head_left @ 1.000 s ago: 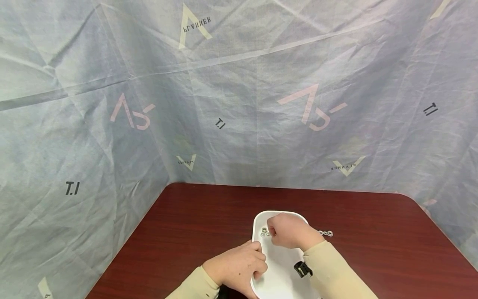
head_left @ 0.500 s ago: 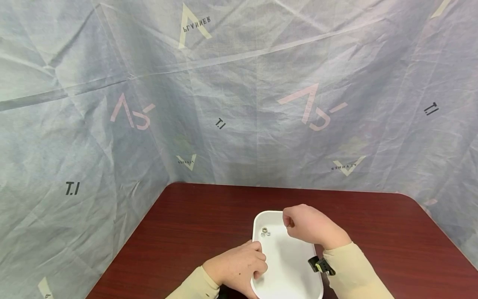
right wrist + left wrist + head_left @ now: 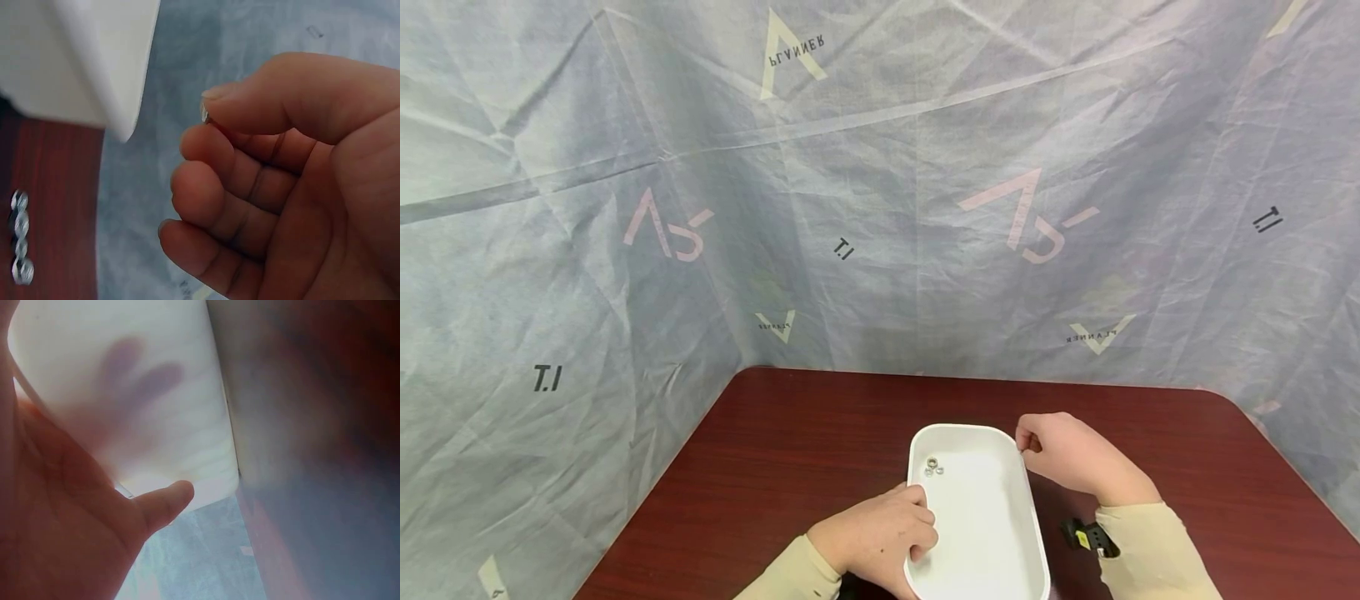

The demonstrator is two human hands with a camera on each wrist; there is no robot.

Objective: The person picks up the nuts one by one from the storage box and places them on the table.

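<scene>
A white rectangular tray stands at the front of the table, with 3 small metal nuts near its far left corner. My left hand grips the tray's left side, fingers bent over the rim. In the left wrist view its thumb lies against the outside, and finger shadows show through the wall. Just beyond the tray's right rim is my right hand. Between thumb and forefinger it pinches a small silvery nut, mostly hidden by the fingertips; its other fingers are curled.
A row of several metal nuts lies on the dark red table; the right hand hides it in the head view. Grey printed cloth hangs behind the table and at its sides.
My right hand has moved right, from above the tray's far left part to beyond its right rim, uncovering the nuts inside. The left hand and the tray have stayed put.
</scene>
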